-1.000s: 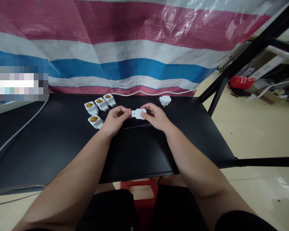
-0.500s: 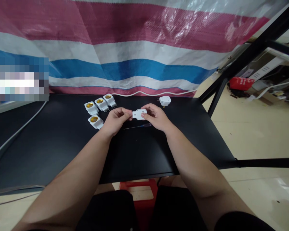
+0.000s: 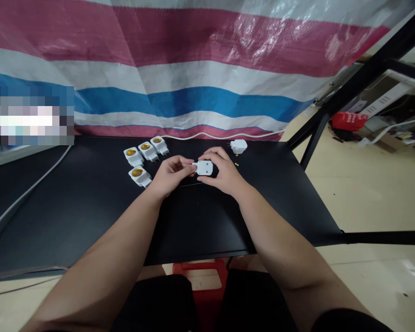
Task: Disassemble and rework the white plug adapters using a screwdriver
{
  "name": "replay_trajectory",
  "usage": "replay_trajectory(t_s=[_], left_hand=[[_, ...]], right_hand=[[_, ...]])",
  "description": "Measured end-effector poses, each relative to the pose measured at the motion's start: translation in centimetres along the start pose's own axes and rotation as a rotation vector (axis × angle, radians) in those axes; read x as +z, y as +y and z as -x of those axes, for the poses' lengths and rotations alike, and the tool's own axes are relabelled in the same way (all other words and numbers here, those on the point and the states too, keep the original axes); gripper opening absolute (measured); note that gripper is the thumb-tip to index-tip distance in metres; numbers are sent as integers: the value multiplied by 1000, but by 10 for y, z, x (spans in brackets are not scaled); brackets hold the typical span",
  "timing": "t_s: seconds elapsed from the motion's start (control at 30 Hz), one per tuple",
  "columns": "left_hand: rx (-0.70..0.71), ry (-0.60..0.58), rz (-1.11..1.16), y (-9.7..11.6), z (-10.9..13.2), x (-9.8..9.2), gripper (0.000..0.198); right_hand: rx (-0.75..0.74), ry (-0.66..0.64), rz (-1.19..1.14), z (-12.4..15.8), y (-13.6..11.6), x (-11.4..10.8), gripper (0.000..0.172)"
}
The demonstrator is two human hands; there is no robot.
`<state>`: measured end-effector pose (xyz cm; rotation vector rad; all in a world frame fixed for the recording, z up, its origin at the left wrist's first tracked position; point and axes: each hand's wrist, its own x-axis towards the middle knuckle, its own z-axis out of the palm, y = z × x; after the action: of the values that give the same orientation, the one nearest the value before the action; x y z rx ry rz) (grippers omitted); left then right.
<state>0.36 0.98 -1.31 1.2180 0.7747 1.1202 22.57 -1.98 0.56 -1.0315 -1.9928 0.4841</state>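
Observation:
Between the fingertips of my left hand (image 3: 174,174) is the narrow end of a white plug-in lamp socket (image 3: 205,168). Its flat side with small screw holes faces up. Around the body of this socket, my right hand (image 3: 224,173) has its thumb and fingers spread, the thumb below the lower edge and the fingers by the upper edge. Under the hands lies a screwdriver (image 3: 191,185), only its thin shaft showing. Several similar sockets (image 3: 145,151) with gold-coloured threaded openings lie left of my left hand.
Another white socket (image 3: 239,146) lies at the back right, with small brass-coloured pieces (image 3: 237,164) near it. A white cable (image 3: 204,134) runs along the black table's (image 3: 200,221) back edge, below a striped sheet (image 3: 180,101). A black metal frame (image 3: 318,124) stands at the right.
My right thumb has come off the socket's face and down past its lower edge; the fingers have spread. The screwdriver's handle is now covered. Small brass-coloured pieces have come into sight.

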Motion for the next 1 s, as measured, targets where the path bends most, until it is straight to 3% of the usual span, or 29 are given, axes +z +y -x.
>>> replay_trajectory(t_s=[0.2, 0.33, 0.43, 0.5, 0.6, 0.7, 1.0], left_hand=[[-43, -40, -1, 2, 2, 2, 40], [-56, -3, 38, 5, 3, 3, 47], [-48, -23, 12, 6, 3, 3, 45], [-33, -45, -19, 5, 3, 3, 42], [-17, -58, -45, 5, 2, 4, 39], [-12, -63, -50, 4, 2, 4, 36], [-6, -91, -85, 3, 1, 3, 35]], right_hand=[[-25, -42, 129, -1, -8, -14, 40], [31, 116, 196, 0, 0, -41, 39], [180, 236, 289, 4, 14, -65, 38], [356, 315, 280, 9, 24, -78, 36], [577, 346, 247, 17, 36, -92, 37], [645, 337, 242, 21, 44, -95, 38], [602, 281, 254, 20, 60, -80, 45]])
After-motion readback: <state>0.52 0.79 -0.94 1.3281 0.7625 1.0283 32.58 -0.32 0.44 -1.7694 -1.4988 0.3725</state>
